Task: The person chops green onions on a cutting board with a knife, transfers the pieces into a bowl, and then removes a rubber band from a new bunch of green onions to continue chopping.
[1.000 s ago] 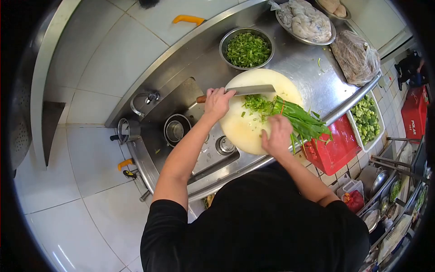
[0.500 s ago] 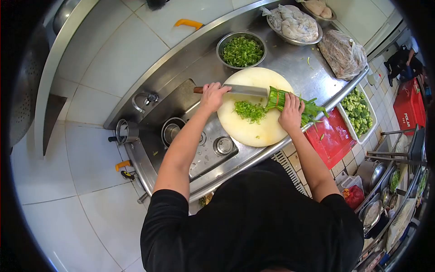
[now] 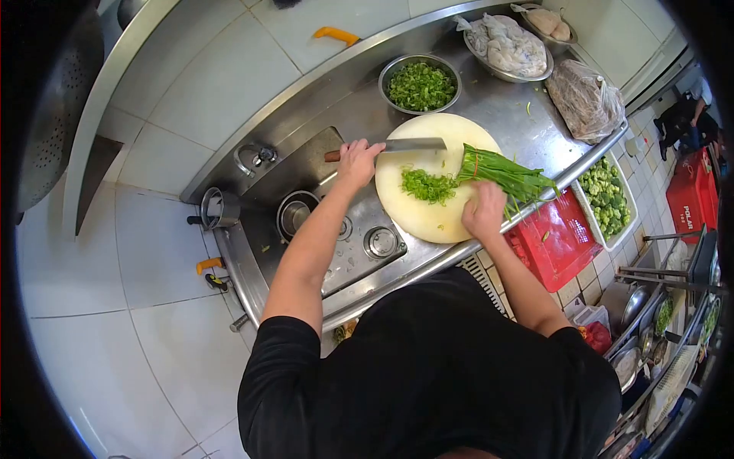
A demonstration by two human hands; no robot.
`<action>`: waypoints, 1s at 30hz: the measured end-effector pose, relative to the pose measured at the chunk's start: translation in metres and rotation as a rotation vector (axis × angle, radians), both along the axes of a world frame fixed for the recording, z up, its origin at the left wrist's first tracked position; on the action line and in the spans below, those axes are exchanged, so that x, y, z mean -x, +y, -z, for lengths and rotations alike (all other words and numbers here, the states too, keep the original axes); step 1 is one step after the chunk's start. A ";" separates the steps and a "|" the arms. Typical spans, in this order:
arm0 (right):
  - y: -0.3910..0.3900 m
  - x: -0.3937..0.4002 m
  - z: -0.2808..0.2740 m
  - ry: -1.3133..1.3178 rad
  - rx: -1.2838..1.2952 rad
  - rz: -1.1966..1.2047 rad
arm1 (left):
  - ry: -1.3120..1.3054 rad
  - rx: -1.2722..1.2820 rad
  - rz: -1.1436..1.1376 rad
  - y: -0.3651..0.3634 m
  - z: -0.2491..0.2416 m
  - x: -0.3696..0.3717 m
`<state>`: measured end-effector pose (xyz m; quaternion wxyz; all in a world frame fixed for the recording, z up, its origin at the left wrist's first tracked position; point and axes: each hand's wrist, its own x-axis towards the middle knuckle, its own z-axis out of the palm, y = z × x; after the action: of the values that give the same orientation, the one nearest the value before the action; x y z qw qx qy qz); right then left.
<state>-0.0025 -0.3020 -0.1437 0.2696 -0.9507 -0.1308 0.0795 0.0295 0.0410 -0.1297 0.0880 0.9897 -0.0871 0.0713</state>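
Observation:
My left hand (image 3: 359, 162) is closed round the wooden handle of a knife (image 3: 413, 144), its wide blade lying over the upper part of the round cutting board (image 3: 405, 218). A bundle of long green stalks (image 3: 505, 172), tied with a red band, rests on the board and reaches past its right edge. Chopped green pieces (image 3: 428, 186) are heaped left of the bundle. My right hand (image 3: 485, 210) is at the bundle's lower edge with curled fingers; what they hold, if anything, is hidden.
A metal bowl of chopped greens (image 3: 420, 86) stands behind the board. Bagged food in a bowl (image 3: 508, 47) and another filled bag (image 3: 587, 99) are at the upper right. The sink (image 3: 329, 275) is left, a red lid (image 3: 562, 245) and broccoli tray (image 3: 608, 200) right. A person (image 3: 683, 122) is far right.
My right hand has come off the top of the bundle to its lower edge, and its fingers have curled. The knife blade has moved a little away from the bundle's cut end.

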 end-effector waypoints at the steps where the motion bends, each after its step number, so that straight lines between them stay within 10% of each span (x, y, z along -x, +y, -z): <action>1: 0.009 0.013 0.005 0.001 0.000 -0.002 | -0.026 0.004 -0.065 -0.005 0.005 0.003; 10: 0.067 0.009 0.043 -0.141 -0.041 0.022 | 0.026 -0.055 0.064 0.007 -0.024 0.054; 15: 0.075 -0.001 0.039 -0.025 -0.482 -0.153 | 0.313 0.220 -0.259 0.051 -0.004 0.048; 20: 0.100 0.001 0.036 -0.160 -0.210 0.079 | 0.639 0.829 -0.536 0.061 0.020 0.069; 30: 0.123 -0.003 0.034 -0.166 -0.387 0.146 | 0.663 0.725 -0.537 -0.052 0.004 0.106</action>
<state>0.0000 -0.1791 -0.1773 0.4405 -0.8914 -0.0963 -0.0452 -0.0761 -0.0110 -0.1338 0.4241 0.8530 0.2305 -0.1986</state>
